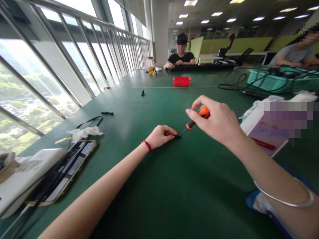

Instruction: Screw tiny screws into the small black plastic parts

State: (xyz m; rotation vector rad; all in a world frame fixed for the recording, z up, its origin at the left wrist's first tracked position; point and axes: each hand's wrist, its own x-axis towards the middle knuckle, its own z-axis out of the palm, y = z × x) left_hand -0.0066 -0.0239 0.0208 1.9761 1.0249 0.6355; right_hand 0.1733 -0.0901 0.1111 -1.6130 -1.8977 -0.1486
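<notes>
My left hand rests on the green table with its fingers pinched on a small black part. My right hand is closed around an orange-handled screwdriver, tilted down to the left, with its thin tip meeting the black part. A red cord circles my left wrist and a silver bangle my right forearm.
A phone, a black strap and crumpled tissue lie at left by the windows. Small black pieces and a red bin sit farther off. A white box is at right. A teal basket holds cables. Two people sit at the far end.
</notes>
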